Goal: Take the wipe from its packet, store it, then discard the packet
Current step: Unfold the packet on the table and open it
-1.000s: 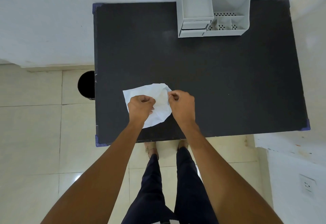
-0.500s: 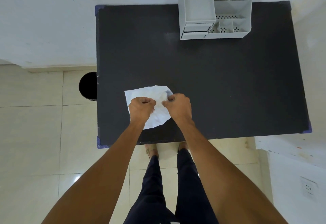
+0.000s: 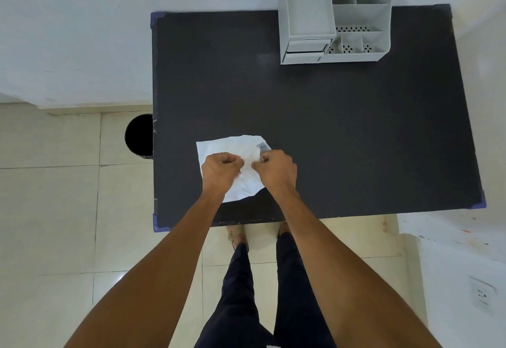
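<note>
Both hands over the white wipe point(image 3: 238, 153), which lies spread and crumpled on the black tabletop point(image 3: 342, 134) near the front edge, closer to the front-left corner than the right. Left hand point(image 3: 220, 171) curled into a loose fist on the wipe's left-centre, fingertips pinched together on the material. Right hand point(image 3: 276, 168) also curled, thumb + fingers closed on the wipe's right part; hands almost touching, a narrow strip of wipe showing btwn them. Small grey bit point(image 3: 262, 146) pokes out just past the right hand at the wipe's far-right corner, prob the packet, but too small to tell for sure. Wipe's near edge sticks out below the left wrist, not reaching the front edge. Grey desk organizer point(image 3: 334, 16) sits at the back edge, right of centre: one big open compartment on the left w/ small drawers below it, several smaller perforated-bottom cells on the right; all look empty. Black round bin point(image 3: 138, 136) on the floor, tight against the tabletop's left edge, abt mid-length. Person's legs + feet visible under the front edge.
</note>
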